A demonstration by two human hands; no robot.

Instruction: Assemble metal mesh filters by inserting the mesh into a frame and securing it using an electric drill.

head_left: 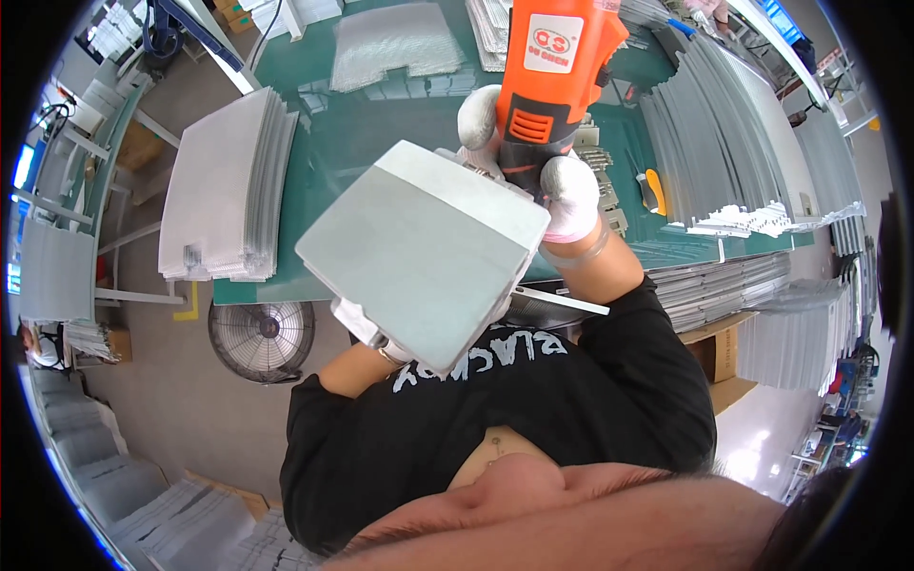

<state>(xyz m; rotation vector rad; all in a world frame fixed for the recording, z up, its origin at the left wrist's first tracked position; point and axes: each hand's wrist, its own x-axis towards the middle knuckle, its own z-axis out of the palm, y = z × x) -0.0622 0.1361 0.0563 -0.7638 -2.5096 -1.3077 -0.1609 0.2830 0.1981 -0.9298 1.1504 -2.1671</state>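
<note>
Steadying a grey metal box (419, 252) just before a black shirt (533, 409) with partly covered white lettering, the gloved left hand (354, 319) grasped its near-left corner. The gloved right hand (569, 195) was wrapped around an orange power tool (535, 90) at the far edge. With only that corner visibly supported, the box could have tilted, letting the tool's hidden tip slip and scratch metal. Red lettering marked the tool's white label (552, 43). Farther off, panel stacks (224, 181) stood on a green table (362, 124).
</note>
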